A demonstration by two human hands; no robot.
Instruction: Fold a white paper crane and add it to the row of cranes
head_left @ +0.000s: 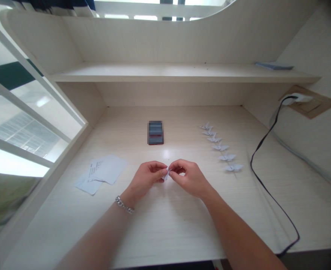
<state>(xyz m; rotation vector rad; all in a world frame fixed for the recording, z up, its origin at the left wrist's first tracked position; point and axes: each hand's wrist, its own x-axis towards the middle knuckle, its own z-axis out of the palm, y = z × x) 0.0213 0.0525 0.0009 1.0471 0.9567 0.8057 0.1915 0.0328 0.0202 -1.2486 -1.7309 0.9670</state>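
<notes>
Between my two hands, just above the desk, is a small piece of folded white paper (166,175), mostly covered by fingertips. My left hand (151,174), with a chain bracelet at the wrist, pinches its left side between thumb and fingers. From the right, my right hand (188,177) pinches the same paper near its upper edge. To the right stand several folded paper cranes (220,147) in a slanting row. White paper sheets (107,169), one with printed lines, lie overlapping on the left.
A dark pixelated rectangular object (155,132) lies on the desk (134,232) beyond my hands. A black cable (262,180) runs from the wall socket (308,102) down the right side. Above is a shelf (154,71) with a flat booklet (274,66); white rails (27,101) border the left.
</notes>
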